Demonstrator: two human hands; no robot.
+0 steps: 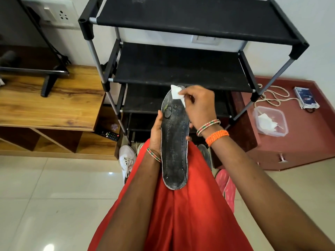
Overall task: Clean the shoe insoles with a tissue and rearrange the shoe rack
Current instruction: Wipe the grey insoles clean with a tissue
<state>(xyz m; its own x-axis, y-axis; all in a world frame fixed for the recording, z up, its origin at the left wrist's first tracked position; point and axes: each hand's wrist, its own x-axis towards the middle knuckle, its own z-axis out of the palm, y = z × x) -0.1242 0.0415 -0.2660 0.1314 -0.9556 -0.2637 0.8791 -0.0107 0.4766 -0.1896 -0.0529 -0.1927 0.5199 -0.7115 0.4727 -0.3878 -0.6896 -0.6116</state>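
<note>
Red cloth (181,214) over the person's lap fills the lower middle of the frame, and the heel of a dark insole (175,145) rests on it. That insole stands lengthwise up the centre, toe toward the black shoe rack (181,69). It looks thin, light and bendy, likely to flop if held by one end, so a hold at mid-length suits it. The left hand (155,134) grips it there from the left edge, thumb on the upper face and fingertips showing past the right edge. The right hand (197,105) pinches a white tissue (176,94) between thumb and curled fingers against the toe. Tissue is soft and tears easily, so it wants light strokes. Small dark blobs sit just below it. At right, a clear plastic box (270,121) holding more tissue lies on a maroon surface. A white sneaker (126,160) stands on the floor at lower left of the rack.
</note>
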